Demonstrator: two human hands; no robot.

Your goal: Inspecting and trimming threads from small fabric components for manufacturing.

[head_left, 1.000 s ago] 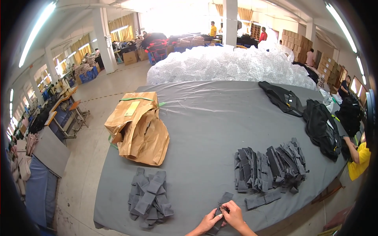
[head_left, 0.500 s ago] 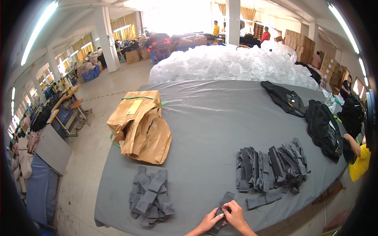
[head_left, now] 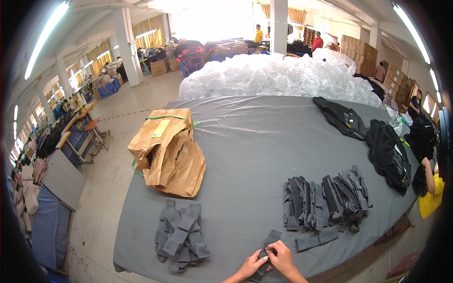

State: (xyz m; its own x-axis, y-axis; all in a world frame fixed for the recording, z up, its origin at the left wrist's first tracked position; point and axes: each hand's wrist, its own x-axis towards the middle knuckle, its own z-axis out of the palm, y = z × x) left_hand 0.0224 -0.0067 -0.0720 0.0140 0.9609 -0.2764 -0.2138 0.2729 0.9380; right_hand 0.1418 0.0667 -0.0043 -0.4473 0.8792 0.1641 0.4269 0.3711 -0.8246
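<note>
Near the front edge of the grey-covered table, both hands grip one dark grey fabric strip. My left hand pinches its lower part between thumb and fingers. Close beside it, my right hand is closed on the strip's middle, fingertips pressed together; any small thing between them cannot be made out. Just right of my hands lies a single flat grey strip. Beyond that, a row of similar strips stands bunched side by side. To the left, more strips lie crisscrossed in a loose pile.
A torn brown paper bag sits at the table's left. Black garments lie along the right edge, where a co-worker's arm and yellow sleeve show. Behind the table rises a heap of clear plastic bags. The table cover is wrinkled.
My hands and the strip have barely moved. At the right edge, the co-worker's forearm has tilted more upright, with the hand slightly higher.
</note>
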